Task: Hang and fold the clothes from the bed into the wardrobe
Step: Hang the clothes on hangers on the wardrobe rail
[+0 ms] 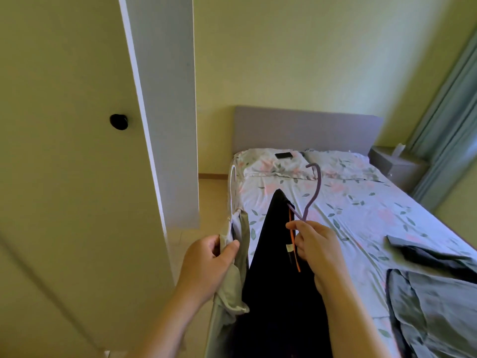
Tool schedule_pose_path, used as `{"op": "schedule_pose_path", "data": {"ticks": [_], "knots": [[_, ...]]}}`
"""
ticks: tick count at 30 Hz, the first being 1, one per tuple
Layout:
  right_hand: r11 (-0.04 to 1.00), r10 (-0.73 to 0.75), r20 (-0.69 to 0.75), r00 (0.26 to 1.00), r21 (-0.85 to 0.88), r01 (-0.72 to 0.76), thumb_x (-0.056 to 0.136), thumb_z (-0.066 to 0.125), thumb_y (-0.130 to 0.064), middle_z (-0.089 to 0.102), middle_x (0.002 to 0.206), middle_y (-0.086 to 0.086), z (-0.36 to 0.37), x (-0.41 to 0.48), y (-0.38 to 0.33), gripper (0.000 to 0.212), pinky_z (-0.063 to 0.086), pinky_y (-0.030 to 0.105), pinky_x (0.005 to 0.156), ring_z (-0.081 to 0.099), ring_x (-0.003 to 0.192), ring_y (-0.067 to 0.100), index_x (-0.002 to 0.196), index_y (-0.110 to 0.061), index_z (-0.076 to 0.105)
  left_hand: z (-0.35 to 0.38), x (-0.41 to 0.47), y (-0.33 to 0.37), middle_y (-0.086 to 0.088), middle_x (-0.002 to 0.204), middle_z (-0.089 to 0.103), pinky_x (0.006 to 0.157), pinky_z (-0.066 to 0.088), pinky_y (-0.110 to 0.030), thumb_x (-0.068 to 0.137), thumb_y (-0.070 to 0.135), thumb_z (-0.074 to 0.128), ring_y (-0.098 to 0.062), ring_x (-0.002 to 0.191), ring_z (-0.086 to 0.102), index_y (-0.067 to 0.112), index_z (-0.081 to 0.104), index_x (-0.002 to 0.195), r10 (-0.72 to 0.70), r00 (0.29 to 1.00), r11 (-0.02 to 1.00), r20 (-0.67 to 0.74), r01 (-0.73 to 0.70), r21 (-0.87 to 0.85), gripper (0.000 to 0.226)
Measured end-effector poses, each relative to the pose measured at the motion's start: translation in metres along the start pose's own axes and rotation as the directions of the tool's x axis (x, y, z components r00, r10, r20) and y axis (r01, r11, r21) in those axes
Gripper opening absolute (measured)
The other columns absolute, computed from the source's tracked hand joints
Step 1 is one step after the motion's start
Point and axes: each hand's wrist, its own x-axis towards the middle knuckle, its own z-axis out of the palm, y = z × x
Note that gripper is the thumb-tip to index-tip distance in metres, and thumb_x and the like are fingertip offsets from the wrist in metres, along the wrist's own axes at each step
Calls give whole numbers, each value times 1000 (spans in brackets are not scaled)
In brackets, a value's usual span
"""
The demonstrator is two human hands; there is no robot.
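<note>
Holding two hangers at once, lower ctr of frame. The left hand point(206, 264) grips a pale grey-beige garment point(232, 293) near its top, thumb & fingers curled round the bunched cloth. The thin white hanger point(233, 184) carrying it sticks up above the hand, hook toward mid-frame. The right hand point(315, 244) pinches a purple plastic hanger point(313, 192) just below its hook btw thumb & forefinger, w/ the other fingers curled under. A black garment w/ orange trim point(278, 280) hangs from it, filling btm ctr btw the two arms. Both garments are held up off the bed, side by side; can't tell if they touch.

The floral-print bed sheet point(348, 202) runs ctr to right. A rumpled grey-green garment point(433, 301) lies on it at lower right, w/ a darker grey piece point(423, 251) just above. A black phone point(284, 155) rests on the floral pillow point(263, 164) near the grey padded headboard point(307, 130). A cream wardrobe door point(64, 151) w/ round black knob point(119, 121) fills the left side. A teal curtain point(451, 125) hangs at far right.
</note>
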Motion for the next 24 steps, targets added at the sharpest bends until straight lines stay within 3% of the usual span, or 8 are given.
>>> {"op": "schedule_pose_path", "data": {"ticks": [5,9,14,20,24], "knots": [[998,-47,-79,996,29,50,97,50,-13,35,42,-10,22,30,-19,26,26,16,36,30,35,5,83,-8,72,-3,54,-3,7,50,41,49,30,-22,89,33,63,-8,47,36,1,49,65,34,998,999,50,-32,-33,42],[998,-69,-113,991,6,70,97,50,-15,35,42,-12,34,50,-20,26,27,16,38,31,36,5,83,-12,72,0,81,-11,10,45,40,46,31,-18,89,31,63,-6,45,36,13,44,59,49,997,998,56,-46,-47,40],[997,-72,-98,993,-22,70,96,51,-16,35,42,-12,40,90,-21,28,27,24,47,30,37,7,79,-14,73,12,120,-20,8,47,42,47,31,-19,90,33,61,-5,45,36,10,50,63,14,995,998,100,-9,-54,37],[998,-48,-51,998,34,50,96,49,-12,34,43,-9,40,156,-31,25,26,16,38,28,36,6,83,-7,70,34,177,-13,2,53,46,52,34,-29,91,33,61,-10,49,40,0,56,72,10,999,1000,43,-10,-8,38],[997,-46,-11,999,57,47,96,48,-11,35,43,-9,34,204,-37,26,25,16,36,29,35,6,83,-5,70,58,217,-3,7,46,40,47,31,-20,91,34,60,-5,44,35,8,48,62,9,1000,1000,-5,-9,27,40]]}}
